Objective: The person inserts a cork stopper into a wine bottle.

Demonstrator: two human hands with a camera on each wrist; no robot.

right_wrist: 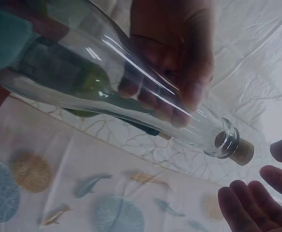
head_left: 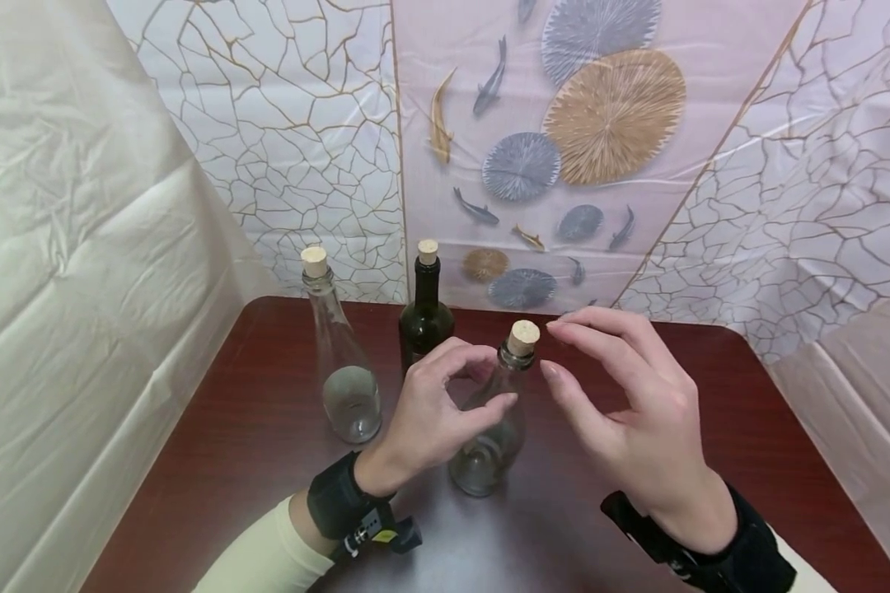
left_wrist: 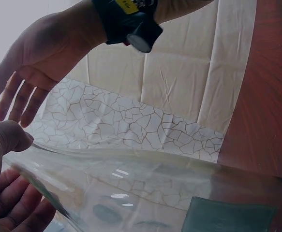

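A clear glass bottle stands on the table, with a cork seated in its mouth and sticking up above the rim. My left hand is curved round the bottle's neck, thumb on the near side and fingers at the far side. In the right wrist view the cork shows partly inside the glass rim. To the right of that cork, my right hand is held in the air, thumb and fingers spread apart with nothing between them. Its fingertips are close to the cork but apart from it.
Another clear corked bottle stands to the left. Behind my left hand is a dark green corked bottle. All stand on a reddish-brown table, with patterned cloth hanging behind and plain cloth at the left.
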